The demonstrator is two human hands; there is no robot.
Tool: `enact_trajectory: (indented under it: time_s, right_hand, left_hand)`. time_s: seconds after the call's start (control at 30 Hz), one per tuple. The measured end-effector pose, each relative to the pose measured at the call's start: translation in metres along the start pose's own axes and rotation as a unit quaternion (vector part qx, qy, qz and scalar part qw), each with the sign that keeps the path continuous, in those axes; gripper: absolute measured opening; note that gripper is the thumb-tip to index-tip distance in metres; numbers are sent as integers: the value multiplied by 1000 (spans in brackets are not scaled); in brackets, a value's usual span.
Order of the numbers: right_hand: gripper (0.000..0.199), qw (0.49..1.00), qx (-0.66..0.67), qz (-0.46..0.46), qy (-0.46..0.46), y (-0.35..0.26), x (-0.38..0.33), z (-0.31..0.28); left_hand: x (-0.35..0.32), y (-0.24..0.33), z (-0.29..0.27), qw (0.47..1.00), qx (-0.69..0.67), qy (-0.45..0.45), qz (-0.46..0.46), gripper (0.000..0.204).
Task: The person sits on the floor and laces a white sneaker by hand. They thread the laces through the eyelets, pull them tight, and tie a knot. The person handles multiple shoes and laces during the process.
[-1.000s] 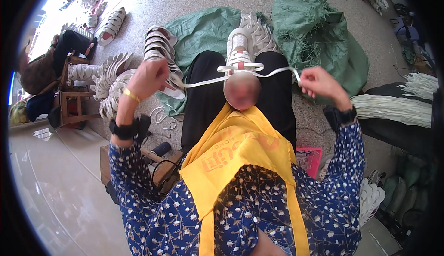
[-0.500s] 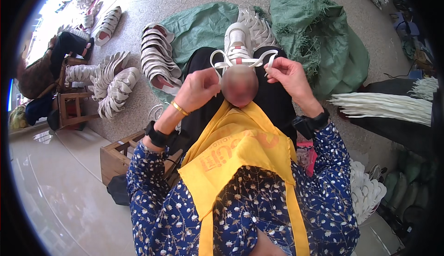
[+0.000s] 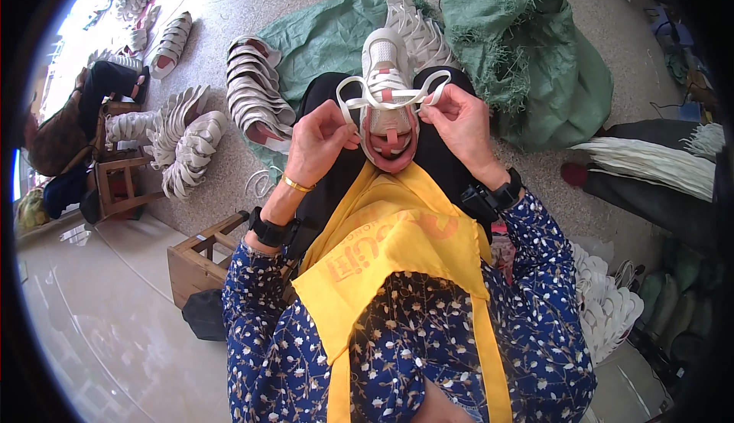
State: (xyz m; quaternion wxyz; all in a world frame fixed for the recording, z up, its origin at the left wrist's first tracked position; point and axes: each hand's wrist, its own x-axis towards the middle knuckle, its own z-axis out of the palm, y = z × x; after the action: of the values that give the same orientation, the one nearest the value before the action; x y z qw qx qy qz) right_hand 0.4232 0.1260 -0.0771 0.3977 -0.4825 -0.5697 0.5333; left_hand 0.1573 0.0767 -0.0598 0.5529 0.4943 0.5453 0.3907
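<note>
Your left hand and right hand each pinch a loop of the white lace. The sneaker rests on your lap (toe pointing away). Both grips are pressed together on the lace.

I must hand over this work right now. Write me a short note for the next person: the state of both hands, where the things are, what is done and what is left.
Left hand: pinching the left loop of the white lace.
Right hand: pinching the right loop of the same lace.
Shoe: white sneaker with pink lining, resting on the lap with its toe pointing away, between both hands.
Done: the lace is threaded through the eyelets and crossed over the tongue, with a loop on each side.
Left: the bow does not look pulled tight yet.
Nearby: rows of similar white shoes lie on the floor to the left, beside the green sacks.
</note>
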Motion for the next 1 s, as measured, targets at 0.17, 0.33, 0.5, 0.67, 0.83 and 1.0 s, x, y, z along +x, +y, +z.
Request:
enact_trajectory:
  time_s: [0.17,0.33,0.5,0.67,0.83,1.0]
  right_hand:
    - [5,999,-52,-7,-13,-5,0,1]
    - [7,993,-109,-35,-14,-9,2,4]
    - [9,976,-200,-81,-20,-22,8,12]
    - [10,973,-219,-68,-34,-29,9,16]
    - [10,990,-128,-59,-18,-15,5,12]
    - [9,990,-124,-55,-25,-10,4,12]
  left_hand:
    - [-1,0,0,1000,6,-4,0,6]
    - [1,-4,2,999,19,38,16,6]
    - [1,0,8,997,42,60,20,5]
    - [-1,-5,8,996,26,77,27,5]
    - [3,-8,11,992,-49,109,37,6]
    - [9,-12,15,988,-79,118,67,6]
